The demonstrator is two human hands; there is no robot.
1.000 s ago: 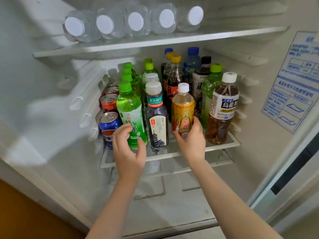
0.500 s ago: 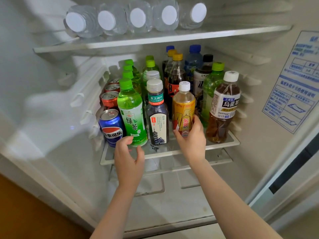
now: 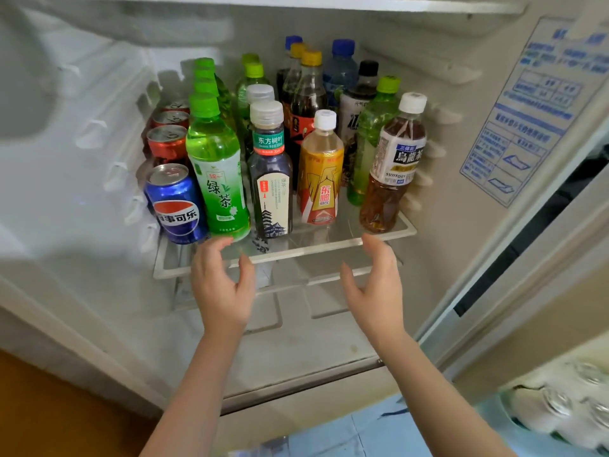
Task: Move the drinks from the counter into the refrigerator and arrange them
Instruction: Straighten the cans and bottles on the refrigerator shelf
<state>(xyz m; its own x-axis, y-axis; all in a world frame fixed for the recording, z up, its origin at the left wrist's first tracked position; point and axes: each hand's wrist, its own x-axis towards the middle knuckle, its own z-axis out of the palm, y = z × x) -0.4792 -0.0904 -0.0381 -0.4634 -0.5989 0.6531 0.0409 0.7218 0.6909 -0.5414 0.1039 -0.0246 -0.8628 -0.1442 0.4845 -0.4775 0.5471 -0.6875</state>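
Note:
The clear refrigerator shelf [image 3: 333, 247] carries a front row of drinks: a blue Pepsi can [image 3: 176, 204], a green tea bottle [image 3: 217, 169], a dark tea bottle [image 3: 272, 173], a yellow energy drink bottle [image 3: 320, 173] and a brown oolong tea bottle [image 3: 393, 166]. More bottles and red cans [image 3: 166, 141] stand behind them. My left hand [image 3: 222, 285] hangs just below the shelf's front edge under the green tea bottle, fingers relaxed, holding nothing. My right hand [image 3: 374, 288] is below the shelf's right front, open and apart from the bottles.
The fridge's left wall [image 3: 82, 153] has rail ribs. A blue-printed label [image 3: 534, 103] is stuck on the right inner wall. The bare fridge floor [image 3: 296, 341] lies under the shelf. At the bottom right, several cans [image 3: 566, 407] sit in a pack.
My right hand let go of the yellow bottle and drew back below the shelf. My left hand pulled back too. The camera tilted down, so the upper shelf of water bottles left view.

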